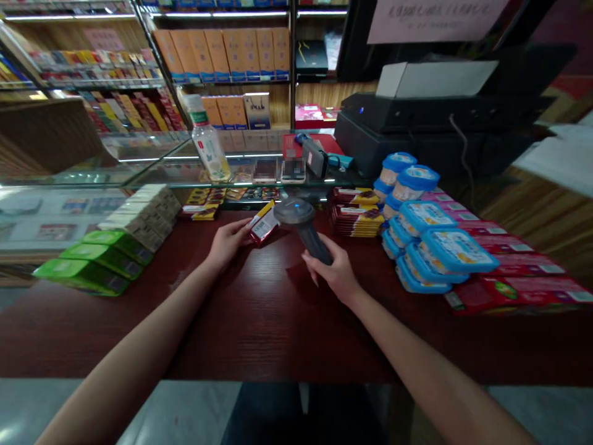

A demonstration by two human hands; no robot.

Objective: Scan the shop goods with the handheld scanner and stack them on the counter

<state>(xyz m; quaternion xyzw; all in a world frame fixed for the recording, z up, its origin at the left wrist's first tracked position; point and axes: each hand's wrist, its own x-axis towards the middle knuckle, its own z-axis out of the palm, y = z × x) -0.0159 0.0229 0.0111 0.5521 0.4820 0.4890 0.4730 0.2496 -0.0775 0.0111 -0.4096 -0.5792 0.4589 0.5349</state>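
Observation:
My left hand [230, 242] grips a chocolate bar [264, 224] in a dark red and yellow wrapper, its printed label side turned up and tilted. In my right hand [336, 267] is a grey barcode scanner [315, 241], fingers wrapped round its handle. The scanner's head, with a small blue light, is just right of the bar and partly overlaps its edge in view. Behind and left lies a low pile of similar bars [200, 210]. To the right stands a taller stack of chocolate bars [356, 213].
Green boxes [90, 266] and white boxes [143, 213] line the dark red table's [241, 334] left side. Blue-lidded tubs [435, 241] and red packs [514, 290] fill the right. A bottle [208, 148] and phones [293, 170] stand on the glass counter behind.

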